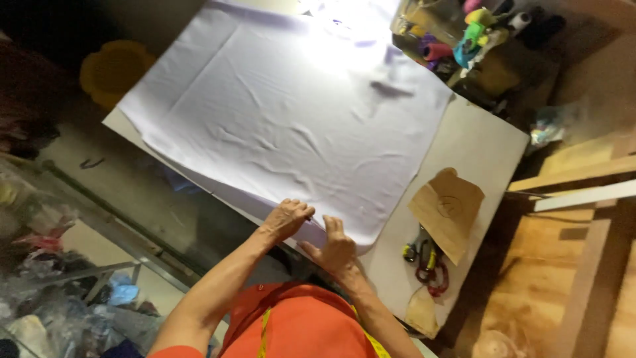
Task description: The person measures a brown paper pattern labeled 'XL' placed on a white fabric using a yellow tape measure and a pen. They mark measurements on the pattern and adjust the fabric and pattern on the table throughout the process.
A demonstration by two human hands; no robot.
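White cloth (285,126) lies spread flat over most of the table (480,142), a few shallow creases across it, strong glare on its far part. Its near edge runs along the table's near edge, where both hands work.

L hand (286,219): knuckles up, fingers curled down onto the cloth's near edge, seemingly pinching or pressing it; exact grip not visible. R hand (336,246): palm down, fingers spread narrow and flat, resting on the cloth close to its near corner. Hands just beside each other, not touching as far as can be seen. Forearms bare; orange garment (298,328) w/ a yellow tape measure (265,331) hanging at the front.

Bare table strip to the right of the cloth: brown paper pattern piece (448,211) w/ a pencilled mark, lying flat, apart from the cloth. Just beside its near edge, partly under it, scissors (427,262) w/ red and dark handles. Smaller brown paper scrap (422,311) at the table's near right corner.

Far right corner area: box of thread spools (464,40), mixed colours — pink, green, purple, black — beyond the cloth's far edge.

Off table: wooden boards (576,245) to the right; yellow round object (112,69) on the floor at far left, dim; clear bags of fabric (46,285) at near left. Lighting poor outside the lit cloth.
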